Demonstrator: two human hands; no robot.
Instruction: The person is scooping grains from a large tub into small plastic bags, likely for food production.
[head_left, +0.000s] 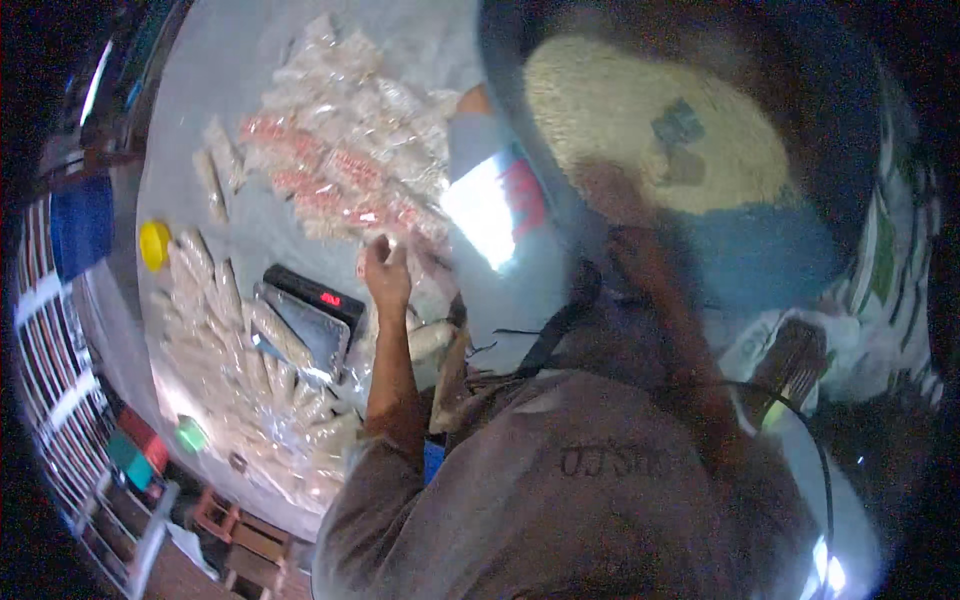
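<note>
My left hand (386, 274) has its thumb and fingers curled together on a clear plastic bag (427, 281) beside red-printed bags (356, 169). My right hand (619, 199), blurred, reaches over the near edge of a heap of pale yellow, grain-like food (720, 97) in a large round tub (757, 255); what its fingers hold is unclear. Two small squarish pieces (677, 124) lie on the heap. Left of my left forearm stands a digital scale (311, 289) with a lit red display, and a filled slim bag (281, 334) rests across its metal plate.
Many filled clear bags (232, 367) cover the table's (225, 45) near left part; more clear bags (337, 82) are piled farther back. A yellow lid (154, 245) and a green cup-like object (190, 433) sit near the left edge. White sacks (817, 337) stand right of me.
</note>
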